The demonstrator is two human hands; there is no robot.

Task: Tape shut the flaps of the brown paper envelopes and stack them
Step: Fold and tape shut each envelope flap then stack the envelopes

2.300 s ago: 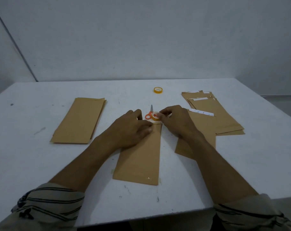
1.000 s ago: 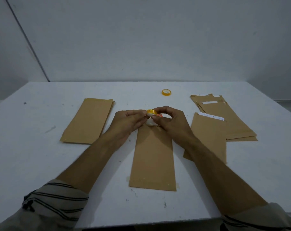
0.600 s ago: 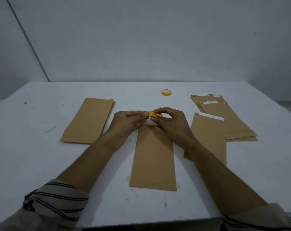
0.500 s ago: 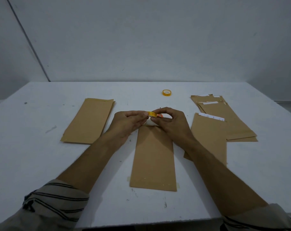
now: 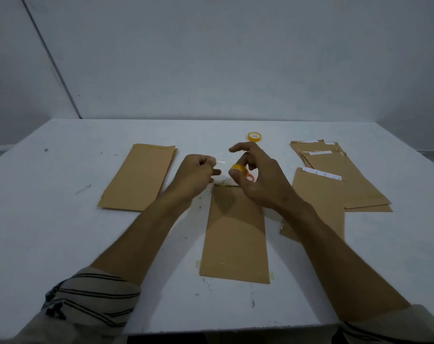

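Note:
A brown envelope [image 5: 235, 232] lies lengthwise in front of me on the white table [image 5: 49, 232]. Both hands hover over its far end. My left hand [image 5: 197, 175] is curled and pinches the free end of a clear tape strip [image 5: 220, 162]. The strip runs to a small yellow tape roll [image 5: 236, 167], which sits like a ring around a finger of my right hand [image 5: 259, 177]. That hand's other fingers are curled, with one raised. A neat stack of envelopes [image 5: 139, 177] lies to the left.
A loose pile of envelopes with white flap strips [image 5: 345, 177] lies on the right, with one more envelope [image 5: 317, 202] nearer me. A second yellow tape roll [image 5: 254, 136] sits farther back. Orange scissors [image 5: 250, 178] show under my right hand.
My hands have lifted and moved apart, and a short length of clear tape has been drawn off the roll. The roll now sits on a right finger.

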